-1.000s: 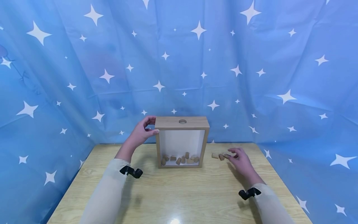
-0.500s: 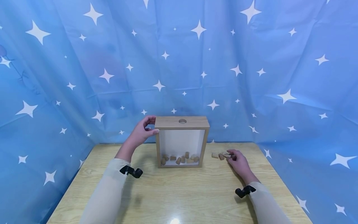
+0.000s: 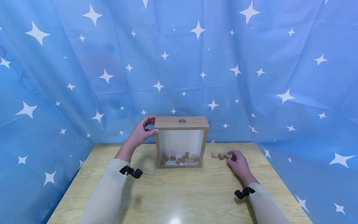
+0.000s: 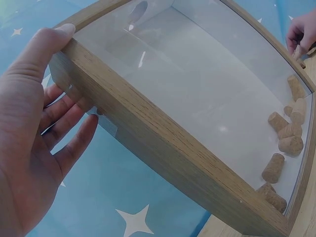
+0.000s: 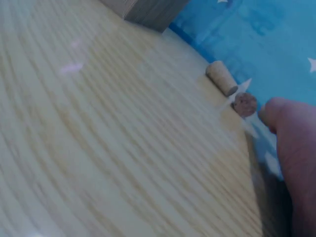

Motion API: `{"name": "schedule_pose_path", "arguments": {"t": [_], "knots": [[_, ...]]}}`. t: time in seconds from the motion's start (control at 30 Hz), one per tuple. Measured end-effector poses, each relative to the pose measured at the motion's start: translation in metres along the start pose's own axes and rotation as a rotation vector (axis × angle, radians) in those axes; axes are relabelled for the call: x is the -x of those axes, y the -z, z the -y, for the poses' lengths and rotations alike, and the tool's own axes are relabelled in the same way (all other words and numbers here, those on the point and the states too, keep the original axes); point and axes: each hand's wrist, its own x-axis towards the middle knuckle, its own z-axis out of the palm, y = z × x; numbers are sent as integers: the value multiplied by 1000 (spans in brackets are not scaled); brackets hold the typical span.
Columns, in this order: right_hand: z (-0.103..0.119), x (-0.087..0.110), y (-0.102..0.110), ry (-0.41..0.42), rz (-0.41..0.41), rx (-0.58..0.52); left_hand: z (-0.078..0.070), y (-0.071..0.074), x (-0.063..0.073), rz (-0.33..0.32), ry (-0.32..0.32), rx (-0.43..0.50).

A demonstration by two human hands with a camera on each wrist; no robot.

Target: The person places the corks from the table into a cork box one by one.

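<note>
An upright wooden box frame (image 3: 181, 123) with a clear front and a round hole in its top stands at the back of the table. Several corks (image 3: 183, 160) lie along its bottom inside. My left hand (image 3: 141, 132) grips its upper left corner, thumb on the front edge and fingers behind, as the left wrist view shows. To the right of the box, my right hand (image 3: 240, 163) has its fingertips around a light cork (image 3: 228, 155) low at the table. In the right wrist view only the thumb (image 5: 294, 143) shows; the fingers and this cork are hidden there.
Two more corks lie between the box and my right hand, a pale one (image 3: 214, 155) and a darker one (image 3: 221, 156). A blue curtain (image 3: 179, 62) with white stars hangs close behind the table (image 3: 179, 193) and along both sides.
My right hand has moved slightly down, and its fingertips have closed in around the light cork. The left hand and the box have stayed put.
</note>
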Motion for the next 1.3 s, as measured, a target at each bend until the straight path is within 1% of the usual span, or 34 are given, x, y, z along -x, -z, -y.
{"name": "schedule_pose_path", "arguments": {"t": [0.17,0.3,0.4,0.47,0.6,0.77,0.87,1.03,1.3], "knots": [[8,0,6,-25,-43,-56,0,0,0,3,3,7],[24,-1,14,-21,-39,-134,1,1,-1,0,3,1],[41,-4,21,14,-54,-159,0,0,-1,3,5,3],[51,-6,27,55,-73,-142,0,0,-1,3,5,5],[72,-11,37,122,-102,-144,1,0,0,2,4,1],[100,-15,51,183,-132,-176,2,0,-1,0,0,2],[115,-18,58,211,-155,-194,2,0,-1,-3,2,2],[137,-19,71,257,-189,-185,3,0,-1,-1,1,5],[167,-26,89,334,-261,-197,4,-1,0,-6,-3,10]]}}
